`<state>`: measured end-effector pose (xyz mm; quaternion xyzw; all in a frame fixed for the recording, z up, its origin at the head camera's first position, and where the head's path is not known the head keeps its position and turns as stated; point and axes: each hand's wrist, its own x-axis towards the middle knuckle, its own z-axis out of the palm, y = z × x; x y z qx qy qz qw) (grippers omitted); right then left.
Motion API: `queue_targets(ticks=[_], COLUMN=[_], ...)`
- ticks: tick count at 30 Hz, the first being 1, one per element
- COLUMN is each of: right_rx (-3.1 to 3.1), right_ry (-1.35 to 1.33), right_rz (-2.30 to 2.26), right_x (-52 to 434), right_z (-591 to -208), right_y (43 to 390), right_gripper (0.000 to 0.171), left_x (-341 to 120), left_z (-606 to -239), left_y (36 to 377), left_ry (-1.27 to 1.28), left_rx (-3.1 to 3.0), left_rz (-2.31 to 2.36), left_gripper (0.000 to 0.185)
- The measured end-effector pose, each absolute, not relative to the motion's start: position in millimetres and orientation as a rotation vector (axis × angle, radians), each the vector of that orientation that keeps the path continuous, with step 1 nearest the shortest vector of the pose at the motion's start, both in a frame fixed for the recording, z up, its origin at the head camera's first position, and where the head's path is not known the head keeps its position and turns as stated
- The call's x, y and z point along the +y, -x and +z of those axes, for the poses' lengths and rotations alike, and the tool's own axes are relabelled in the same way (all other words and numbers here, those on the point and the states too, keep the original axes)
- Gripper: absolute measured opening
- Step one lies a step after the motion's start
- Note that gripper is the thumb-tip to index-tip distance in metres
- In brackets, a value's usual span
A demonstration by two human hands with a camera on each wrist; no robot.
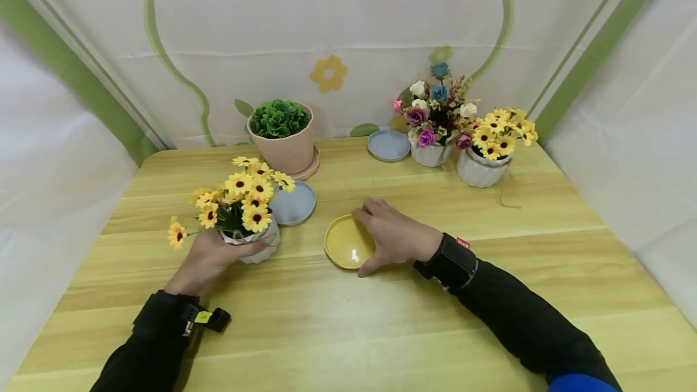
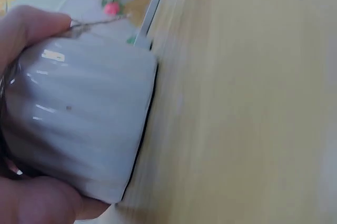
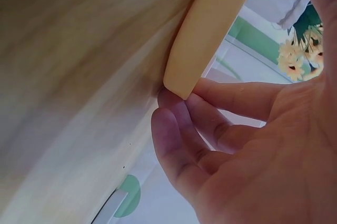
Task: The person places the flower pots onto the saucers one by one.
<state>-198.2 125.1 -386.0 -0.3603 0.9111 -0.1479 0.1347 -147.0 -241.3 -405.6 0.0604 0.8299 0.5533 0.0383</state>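
Observation:
My left hand (image 1: pixel 209 257) grips a white ribbed flowerpot (image 1: pixel 268 248) from the side, thumb and fingers around its wall. Yellow daisy-like flowers (image 1: pixel 253 201) with dark centres fill it. In the left wrist view the pot's base lies right at the tabletop. At the middle of the table my right hand (image 1: pixel 400 236) holds a yellow saucer (image 1: pixel 344 239) by its right edge, thumb at the near side and fingers at the far side. Seen from the right wrist, fingertips (image 3: pixel 166 129) meet the saucer's edge close to the wood.
Behind the left pot lies a blue-grey saucer (image 1: pixel 296 204). Farther back stands a pink pot (image 1: pixel 288 153) with a green plant on a pink saucer (image 1: pixel 310 168). At the back right are another blue-grey saucer (image 1: pixel 389 145), a mixed-flower pot (image 1: pixel 430 155) and a second yellow-flower pot (image 1: pixel 481 173).

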Motion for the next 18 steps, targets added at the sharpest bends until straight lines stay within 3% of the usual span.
queue_targets(ticks=[18], right_rx=[2.662], right_ry=[1.077], right_rz=[-0.384], right_x=[124], right_z=[-389], right_y=[198], right_gripper=[0.118], left_x=[-190], left_z=[-391], left_y=[146], left_ry=[-0.400], left_rx=[2.429], left_rz=[1.724], left_gripper=[0.085])
